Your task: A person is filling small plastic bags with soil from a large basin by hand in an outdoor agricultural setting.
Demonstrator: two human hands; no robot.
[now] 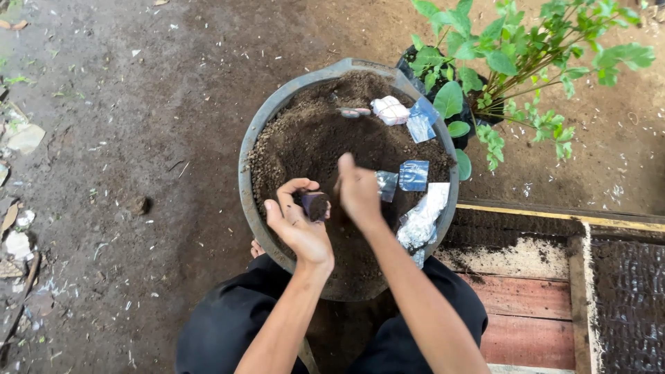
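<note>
A round grey basin (258, 125) full of dark soil (325, 138) sits on the ground between my knees. My left hand (298, 221) is held palm up over the soil and cups a small dark soil-filled plastic bag (316, 205). My right hand (359, 192) hovers just right of that bag, fingers together and pointing down towards it; whether it pinches soil cannot be seen. Several small clear plastic bags (413, 174) lie on the soil at the right side of the basin, and a larger crumpled clear bag (422, 220) lies below them.
A leafy green plant (516, 59) in a black pot (465, 128) stands behind the basin at the right. A wooden frame (554, 215) with red boards and a tray of dark filled bags (627, 305) is at the lower right. Litter scraps (24, 138) dot the dirt floor at the left.
</note>
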